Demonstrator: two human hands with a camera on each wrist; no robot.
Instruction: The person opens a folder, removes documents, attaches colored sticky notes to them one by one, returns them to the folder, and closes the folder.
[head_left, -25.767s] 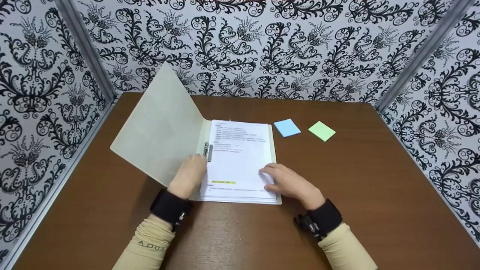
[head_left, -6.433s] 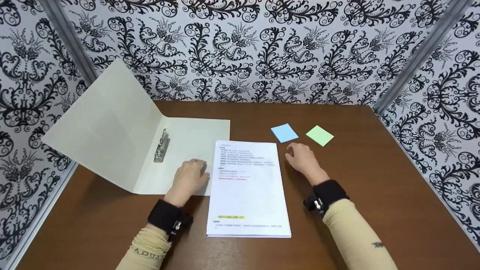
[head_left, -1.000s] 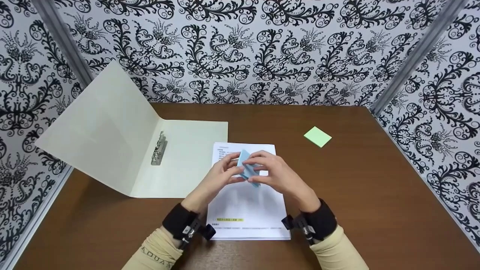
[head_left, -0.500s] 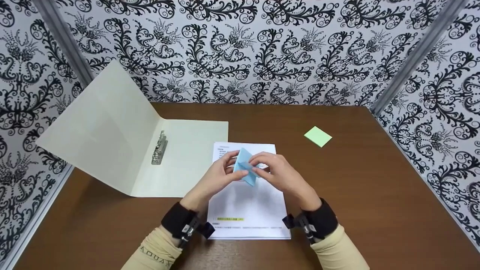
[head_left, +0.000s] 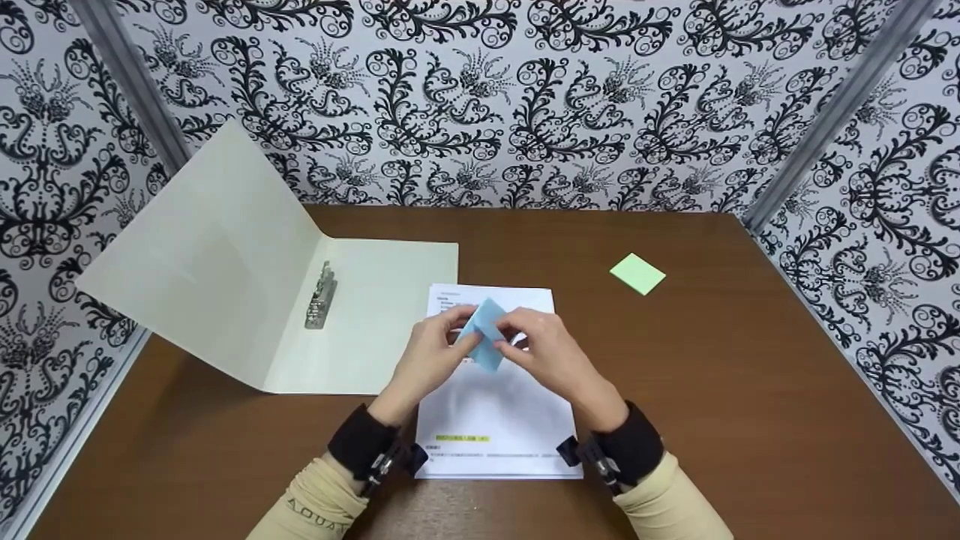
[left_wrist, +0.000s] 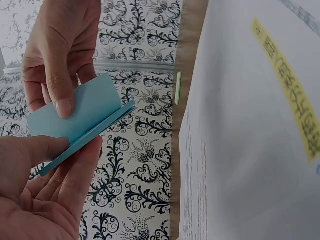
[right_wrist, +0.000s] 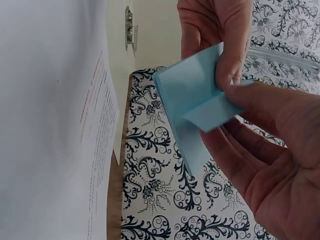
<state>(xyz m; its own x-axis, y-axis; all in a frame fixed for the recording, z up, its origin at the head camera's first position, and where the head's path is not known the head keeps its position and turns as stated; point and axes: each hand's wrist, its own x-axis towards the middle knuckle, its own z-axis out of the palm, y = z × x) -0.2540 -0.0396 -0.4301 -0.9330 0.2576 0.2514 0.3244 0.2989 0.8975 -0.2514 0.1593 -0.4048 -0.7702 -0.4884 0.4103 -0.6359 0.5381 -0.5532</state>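
Over the stack of printed paper (head_left: 495,412), both hands work on a blue sticky note pad (head_left: 487,360). My left hand (head_left: 431,352) grips the pad, its thumb on the face and fingers behind. With thumb and forefinger my right hand (head_left: 551,349) pinches the top sheet (right_wrist: 212,112), which is lifted and bent away from the pad (right_wrist: 185,90). In the left wrist view that raised sheet (left_wrist: 95,102) stands off the pad's edge, still joined along one side. The right thumb lies against it.
An open cream folder (head_left: 375,315) with a metal clip (head_left: 321,296) stands on the left, its cover (head_left: 210,255) tilted up. A green sticky note pad (head_left: 637,274) lies at the back right of the brown table (head_left: 712,375). Patterned walls enclose the back and sides.
Earlier, the paper stack left the folder and the blue pad left the table. In the last second, the right hand has peeled the top sheet further up while the left keeps hold.
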